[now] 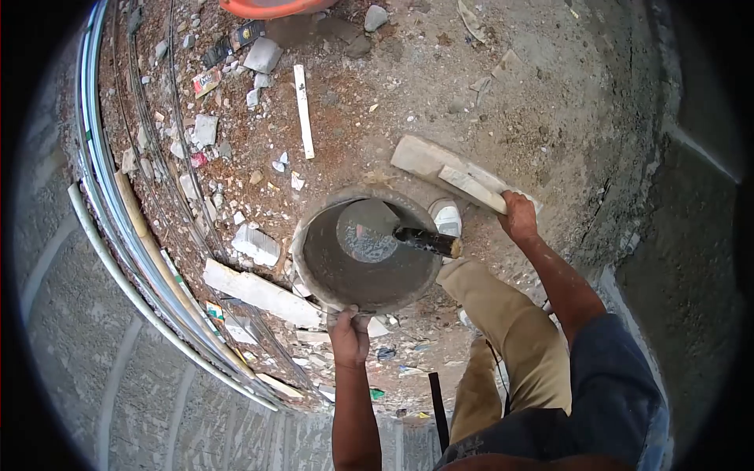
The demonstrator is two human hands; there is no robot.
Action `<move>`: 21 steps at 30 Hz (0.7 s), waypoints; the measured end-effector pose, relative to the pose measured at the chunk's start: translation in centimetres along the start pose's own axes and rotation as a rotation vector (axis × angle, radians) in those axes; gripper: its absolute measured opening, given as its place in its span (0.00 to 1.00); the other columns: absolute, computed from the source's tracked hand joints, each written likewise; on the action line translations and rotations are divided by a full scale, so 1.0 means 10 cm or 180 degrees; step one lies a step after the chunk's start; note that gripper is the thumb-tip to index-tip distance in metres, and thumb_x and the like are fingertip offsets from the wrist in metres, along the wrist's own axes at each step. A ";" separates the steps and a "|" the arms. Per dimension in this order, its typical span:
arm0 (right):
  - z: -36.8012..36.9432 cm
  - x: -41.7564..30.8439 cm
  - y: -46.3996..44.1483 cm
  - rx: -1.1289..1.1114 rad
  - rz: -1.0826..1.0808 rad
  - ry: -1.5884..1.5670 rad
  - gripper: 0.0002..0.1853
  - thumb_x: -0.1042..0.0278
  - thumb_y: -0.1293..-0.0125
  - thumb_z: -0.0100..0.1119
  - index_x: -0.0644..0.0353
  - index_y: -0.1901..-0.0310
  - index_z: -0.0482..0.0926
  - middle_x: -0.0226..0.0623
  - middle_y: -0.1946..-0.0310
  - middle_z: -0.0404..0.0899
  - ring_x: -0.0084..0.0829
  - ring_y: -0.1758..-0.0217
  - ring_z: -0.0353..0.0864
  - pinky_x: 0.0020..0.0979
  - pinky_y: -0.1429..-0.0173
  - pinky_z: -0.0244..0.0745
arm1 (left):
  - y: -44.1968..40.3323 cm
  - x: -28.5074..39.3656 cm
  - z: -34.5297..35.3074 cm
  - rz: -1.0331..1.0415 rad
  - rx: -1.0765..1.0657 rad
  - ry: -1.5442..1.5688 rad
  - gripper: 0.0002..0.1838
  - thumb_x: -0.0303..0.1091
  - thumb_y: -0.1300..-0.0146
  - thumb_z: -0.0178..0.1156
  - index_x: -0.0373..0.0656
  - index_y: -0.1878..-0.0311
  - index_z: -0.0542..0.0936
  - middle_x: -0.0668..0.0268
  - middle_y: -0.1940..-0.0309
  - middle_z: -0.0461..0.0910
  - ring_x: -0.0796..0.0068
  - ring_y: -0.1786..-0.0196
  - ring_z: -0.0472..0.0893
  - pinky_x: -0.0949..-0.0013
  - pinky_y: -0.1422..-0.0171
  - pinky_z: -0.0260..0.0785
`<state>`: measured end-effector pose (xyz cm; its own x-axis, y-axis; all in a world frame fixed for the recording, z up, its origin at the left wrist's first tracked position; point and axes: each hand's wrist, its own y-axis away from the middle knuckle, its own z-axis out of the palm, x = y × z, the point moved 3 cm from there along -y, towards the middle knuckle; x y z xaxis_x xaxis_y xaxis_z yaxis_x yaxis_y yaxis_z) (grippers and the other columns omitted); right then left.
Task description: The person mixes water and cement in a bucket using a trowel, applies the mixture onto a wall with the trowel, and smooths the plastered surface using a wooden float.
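Note:
A round, cement-crusted bucket (297, 250) stands on the ground, with grey watery liquid and wet mortar inside. My left hand (349, 337) grips its near rim, fingers closed on the edge. Inside the bucket rests a tool whose dark handle (428, 241) sticks out over the right rim. To the right, my right hand (519, 216) is closed round the end of a short pale wooden piece (473, 188). That piece lies over or just above a longer, mortar-stained board (424, 159).
An orange basin (275, 8) is at the top edge. Long pipes (118, 204) and rods curve along the left. White slabs (259, 292), stones and litter lie around the bucket. A white shoe (446, 218) is beside its right rim.

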<state>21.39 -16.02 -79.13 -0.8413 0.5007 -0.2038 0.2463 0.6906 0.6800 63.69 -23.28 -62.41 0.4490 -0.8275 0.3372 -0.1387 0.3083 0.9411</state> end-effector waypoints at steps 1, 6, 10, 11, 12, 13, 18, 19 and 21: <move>-0.08 0.41 0.27 0.0045 0.0262 0.0009 0.24 0.69 0.49 0.72 0.56 0.49 0.74 0.45 0.59 0.81 0.49 0.51 0.80 0.48 0.46 0.74 | -0.36 0.03 0.18 0.0051 -0.0109 -0.0086 0.21 0.22 0.39 0.60 0.40 0.41 0.75 0.64 0.53 0.82 0.69 0.53 0.85 0.62 0.51 0.85; -0.44 1.79 1.55 -0.0161 0.1612 0.0429 0.23 0.59 0.46 0.66 0.58 0.50 0.75 0.53 0.61 0.84 0.57 0.56 0.84 0.53 0.49 0.78 | -1.73 0.27 1.45 0.0352 -0.0873 -0.0516 0.18 0.21 0.36 0.59 0.41 0.43 0.75 0.67 0.53 0.81 0.74 0.59 0.83 0.72 0.60 0.82; -0.29 2.26 2.33 -0.0581 0.2218 0.0509 0.26 0.48 0.47 0.69 0.58 0.55 0.75 0.53 0.59 0.85 0.55 0.54 0.86 0.49 0.49 0.80 | -1.94 0.33 1.95 0.0325 -0.0619 -0.0885 0.20 0.29 0.32 0.63 0.43 0.38 0.73 0.64 0.47 0.79 0.72 0.56 0.82 0.72 0.61 0.80; -0.23 2.30 2.46 -0.0814 0.2303 0.0383 0.29 0.41 0.44 0.66 0.60 0.51 0.78 0.55 0.55 0.85 0.54 0.46 0.84 0.48 0.41 0.78 | -1.88 0.34 1.91 0.0185 -0.0599 -0.0955 0.22 0.33 0.31 0.64 0.43 0.36 0.72 0.62 0.45 0.78 0.70 0.54 0.82 0.72 0.61 0.79; -0.29 2.23 2.59 -0.0783 0.2524 0.0202 0.32 0.39 0.43 0.64 0.61 0.49 0.79 0.55 0.54 0.85 0.53 0.45 0.84 0.47 0.39 0.77 | -1.79 0.35 1.84 0.0070 -0.0579 -0.1015 0.25 0.37 0.30 0.65 0.44 0.34 0.71 0.60 0.42 0.77 0.69 0.52 0.82 0.72 0.61 0.79; -0.37 2.02 2.65 -0.0718 0.2729 -0.0007 0.34 0.36 0.42 0.63 0.62 0.47 0.80 0.55 0.52 0.85 0.53 0.43 0.83 0.47 0.36 0.76 | -1.76 0.29 1.61 -0.0053 -0.0301 -0.1245 0.36 0.49 0.31 0.66 0.45 0.27 0.65 0.54 0.37 0.74 0.62 0.48 0.81 0.68 0.59 0.78; -0.52 1.64 3.01 -0.0713 0.2227 -0.0770 0.42 0.31 0.43 0.60 0.66 0.44 0.81 0.55 0.49 0.84 0.51 0.41 0.82 0.42 0.32 0.73 | -0.20 0.05 0.62 0.0195 -0.0167 -0.3076 0.41 0.52 0.36 0.67 0.49 0.24 0.62 0.59 0.41 0.75 0.60 0.46 0.80 0.62 0.58 0.71; -0.74 1.46 3.08 -0.0802 0.2093 -0.0937 0.40 0.33 0.45 0.61 0.66 0.45 0.82 0.55 0.49 0.84 0.51 0.41 0.83 0.42 0.33 0.74 | 0.11 -0.05 0.38 0.0148 -0.0205 -0.3133 0.38 0.52 0.36 0.68 0.49 0.27 0.65 0.61 0.47 0.77 0.63 0.50 0.80 0.63 0.58 0.70; -1.05 1.25 3.35 -0.0766 0.1717 -0.1131 0.38 0.36 0.48 0.63 0.65 0.48 0.84 0.54 0.50 0.85 0.49 0.43 0.84 0.41 0.35 0.76 | 0.62 -0.26 -0.12 0.0138 -0.0335 -0.3136 0.29 0.48 0.36 0.67 0.46 0.36 0.72 0.63 0.54 0.79 0.66 0.60 0.81 0.66 0.66 0.70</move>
<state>14.06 7.89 -51.45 -0.4122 0.9109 0.0165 0.4378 0.1822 0.8804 62.71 -18.63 -57.50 -0.4959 -0.8202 0.2852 -0.0370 0.3482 0.9367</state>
